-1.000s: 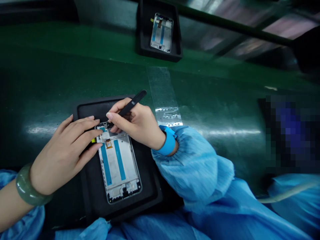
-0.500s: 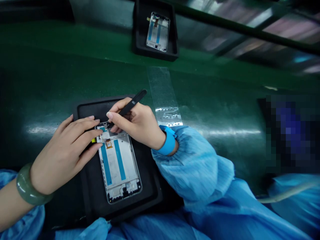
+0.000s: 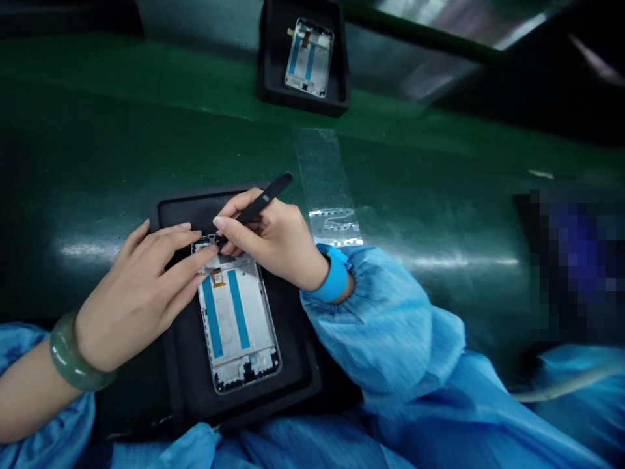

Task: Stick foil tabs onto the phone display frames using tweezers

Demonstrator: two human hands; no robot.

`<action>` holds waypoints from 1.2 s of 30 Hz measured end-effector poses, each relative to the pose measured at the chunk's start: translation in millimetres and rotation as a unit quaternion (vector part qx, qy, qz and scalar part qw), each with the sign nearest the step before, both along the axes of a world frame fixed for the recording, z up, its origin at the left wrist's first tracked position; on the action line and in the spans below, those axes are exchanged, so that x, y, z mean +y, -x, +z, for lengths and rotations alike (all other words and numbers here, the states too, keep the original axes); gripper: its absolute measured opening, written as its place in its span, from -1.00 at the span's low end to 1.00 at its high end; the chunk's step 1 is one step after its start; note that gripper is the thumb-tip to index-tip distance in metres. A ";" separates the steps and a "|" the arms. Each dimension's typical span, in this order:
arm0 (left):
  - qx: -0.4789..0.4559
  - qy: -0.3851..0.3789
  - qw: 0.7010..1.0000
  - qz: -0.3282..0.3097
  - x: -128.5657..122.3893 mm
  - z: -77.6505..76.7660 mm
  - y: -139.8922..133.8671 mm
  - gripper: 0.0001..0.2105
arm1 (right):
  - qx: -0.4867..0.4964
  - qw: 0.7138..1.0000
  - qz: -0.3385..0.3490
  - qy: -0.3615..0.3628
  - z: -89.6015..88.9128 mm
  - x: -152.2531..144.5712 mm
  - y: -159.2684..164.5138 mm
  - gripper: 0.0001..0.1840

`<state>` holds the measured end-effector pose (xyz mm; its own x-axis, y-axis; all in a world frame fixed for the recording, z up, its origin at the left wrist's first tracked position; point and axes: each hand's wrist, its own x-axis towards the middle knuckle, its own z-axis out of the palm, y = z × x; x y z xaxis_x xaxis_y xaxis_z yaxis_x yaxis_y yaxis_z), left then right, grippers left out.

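Observation:
On a black tray (image 3: 293, 352) lies an opened phone frame (image 3: 254, 312) with blue strips and a small brown flex connector. My right hand (image 3: 268, 234) pinches black tweezers (image 3: 267, 197) over the frame's top end; their tips are hidden behind the fingers. Stretched out from the left, my left hand (image 3: 141, 286) rests its fingertips on the upper left part of the frame. Those fingers lie apart and grip nothing visible.
A second phone frame (image 3: 310, 58) lies in a deep black tray (image 3: 273, 98) farther back on the green bench. A clear perforated strip (image 3: 325, 169) lies behind my right wrist. A dark pixelated object (image 3: 576, 260) and a pale cable (image 3: 566, 384) are at right.
The index finger of my left hand has moved right across the frame's top end, covering the small blue patch there. The right hand keeps its pinch on the tweezers. The view has shifted slightly.

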<state>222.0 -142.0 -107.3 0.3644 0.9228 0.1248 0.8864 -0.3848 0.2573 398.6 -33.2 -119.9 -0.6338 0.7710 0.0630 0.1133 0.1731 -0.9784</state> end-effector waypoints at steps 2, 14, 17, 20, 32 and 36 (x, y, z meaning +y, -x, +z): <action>0.011 -0.003 1.000 -0.004 0.6 -0.1 -1.7 -0.67 | -0.006 1.000 -0.001 -0.010 0.0 0.7 0.1 -0.83; -0.003 -0.002 1.000 0.013 -0.4 -4.2 -7.2 -0.70 | 0.077 0.991 -0.073 0.081 3.0 2.1 1.9 -0.72; -0.001 -0.010 1.000 0.018 -0.6 -7.0 -7.6 -0.70 | 0.102 0.989 -0.069 0.082 0.9 4.1 2.5 -0.72; -0.006 -0.009 1.000 0.024 -0.7 -7.9 -7.7 -0.69 | 0.097 0.993 -0.044 0.052 -2.1 4.9 2.2 -0.74; -0.014 0.025 0.999 0.020 0.8 -5.7 -4.5 -0.66 | 0.026 0.998 -0.001 -0.055 -0.9 3.8 -1.0 -0.79; -0.005 0.022 1.000 0.017 1.4 -5.7 -5.2 -0.67 | 0.005 0.992 0.023 -0.127 -0.4 4.4 -1.8 -0.85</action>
<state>227.2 -140.6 -113.0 0.3307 0.9397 0.0874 0.8962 -0.3417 0.2831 400.4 -28.9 -120.3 -0.6667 0.6996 0.2571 0.0906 0.4184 -0.9037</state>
